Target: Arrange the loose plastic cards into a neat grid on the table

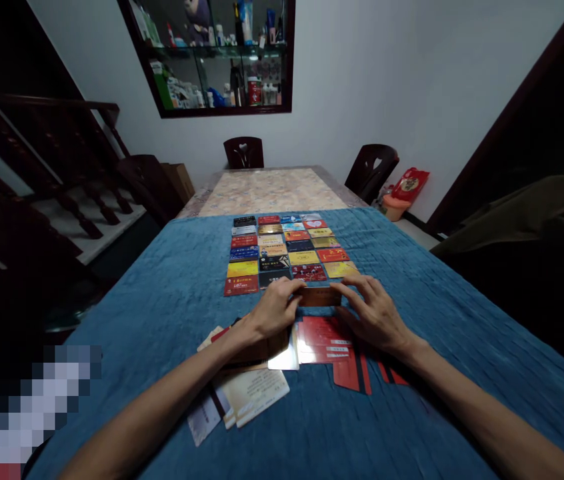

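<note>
Between my two hands a brown-orange plastic card [320, 297] is held up, tilted, just in front of a grid of cards. My left hand [276, 308] pinches its left end, and my right hand [373, 312] grips its right end. Beyond them, several cards lie in neat rows, among them a red card [241, 285], a yellow card [243, 269] and a dark blue card [244, 253]. Below my hands is a loose spread of cards, with red cards [325, 340] under the right hand and cream cards [261, 393] by the left forearm, which partly hides that pile.
A blue cloth [162, 320] covers the near part of the table, and a patterned top [272, 190] shows at the far end. Dark wooden chairs [245, 153] stand around it. A red bag [411, 184] rests on the right, and a glass cabinet [212, 60] is set in the wall.
</note>
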Tool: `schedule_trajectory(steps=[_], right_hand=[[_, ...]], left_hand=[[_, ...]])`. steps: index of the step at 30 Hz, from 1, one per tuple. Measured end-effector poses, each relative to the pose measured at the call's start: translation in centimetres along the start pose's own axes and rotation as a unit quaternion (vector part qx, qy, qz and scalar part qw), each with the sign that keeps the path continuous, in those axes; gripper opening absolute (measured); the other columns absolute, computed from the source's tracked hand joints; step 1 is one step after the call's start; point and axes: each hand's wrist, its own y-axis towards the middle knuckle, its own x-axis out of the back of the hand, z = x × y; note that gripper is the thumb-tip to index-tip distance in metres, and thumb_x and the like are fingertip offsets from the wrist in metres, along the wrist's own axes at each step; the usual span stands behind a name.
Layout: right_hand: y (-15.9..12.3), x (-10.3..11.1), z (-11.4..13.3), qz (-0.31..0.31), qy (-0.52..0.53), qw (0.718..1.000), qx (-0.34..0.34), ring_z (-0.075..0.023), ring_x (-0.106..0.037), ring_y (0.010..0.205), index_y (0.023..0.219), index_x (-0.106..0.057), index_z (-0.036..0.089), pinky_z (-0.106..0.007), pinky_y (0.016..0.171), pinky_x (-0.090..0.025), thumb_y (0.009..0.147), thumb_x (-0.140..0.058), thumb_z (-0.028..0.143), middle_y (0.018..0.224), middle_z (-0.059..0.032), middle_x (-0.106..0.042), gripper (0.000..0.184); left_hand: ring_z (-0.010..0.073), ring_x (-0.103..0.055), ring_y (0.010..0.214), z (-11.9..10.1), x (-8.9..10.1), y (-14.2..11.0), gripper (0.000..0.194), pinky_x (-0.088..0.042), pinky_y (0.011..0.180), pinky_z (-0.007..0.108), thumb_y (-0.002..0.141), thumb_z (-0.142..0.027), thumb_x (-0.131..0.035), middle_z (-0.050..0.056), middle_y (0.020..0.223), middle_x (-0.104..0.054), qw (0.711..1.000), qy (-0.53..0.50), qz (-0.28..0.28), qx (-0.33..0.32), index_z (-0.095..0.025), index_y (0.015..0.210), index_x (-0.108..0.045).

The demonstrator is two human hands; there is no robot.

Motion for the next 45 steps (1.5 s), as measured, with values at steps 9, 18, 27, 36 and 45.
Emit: schedule_trajectory(steps=[9,18,27,36,45], right_hand=[[0.0,0.2,0.2,-0.008,0.003,1.000,-0.002,-0.0274,-0.055,0.104,0.141,-0.046,0.022,-0.044,0.086,-0.053,0.092,-0.055,0.017,0.110,-0.0116,-0.060,0.050],[0.0,0.1,-0.1,0.003,0.027,0.999,-0.022,-0.0289,-0.055,0.104,0.147,-0.043,0.028,-0.047,0.086,-0.054,0.090,-0.056,0.019,0.112,-0.0117,-0.061,0.059],[2.2,0.0,-1.3,0.013,0.042,0.999,0.009,-0.0293,-0.053,0.105,0.143,-0.046,0.023,-0.047,0.086,-0.053,0.089,-0.061,0.025,0.114,-0.0138,-0.058,0.057],[5.9,-0.7,-3.2,0.051,0.071,0.996,-0.012,-0.0297,-0.053,0.103,0.135,-0.054,0.023,-0.047,0.085,-0.052,0.090,-0.061,0.037,0.114,-0.0137,-0.059,0.048],[9.1,-3.5,-5.1,0.087,0.087,0.992,-0.006,-0.0317,-0.051,0.108,0.135,-0.053,0.022,-0.050,0.090,-0.048,0.089,-0.059,0.039,0.118,-0.0144,-0.057,0.050]], left_hand=[[0.0211,-0.062,0.095,-0.3,-0.2,-0.3,0.030,-0.051,0.090,0.037,0.088,-0.010,-0.052,0.007,0.103,-0.066,1.000,0.002,-0.015,-0.001,-0.019,0.116,-0.056],[0.0205,-0.061,0.091,-0.4,0.1,-0.2,0.025,-0.051,0.086,0.035,0.088,-0.010,-0.051,0.005,0.098,-0.064,1.000,0.011,-0.017,-0.003,-0.020,0.110,-0.057],[0.0259,-0.058,0.109,0.7,2.0,0.9,0.036,-0.050,0.098,0.043,0.085,-0.010,-0.056,0.012,0.115,-0.063,0.998,0.026,-0.013,-0.059,-0.015,0.120,-0.052],[0.0308,-0.049,0.127,1.8,4.4,3.0,0.057,-0.044,0.110,0.048,0.081,-0.015,-0.062,0.017,0.133,-0.048,0.991,0.081,-0.019,-0.105,-0.016,0.134,-0.043],[0.0306,-0.052,0.122,4.4,5.6,5.2,0.053,-0.046,0.104,0.047,0.083,-0.014,-0.058,0.016,0.130,-0.052,0.978,0.179,-0.024,-0.101,-0.014,0.134,-0.046]])
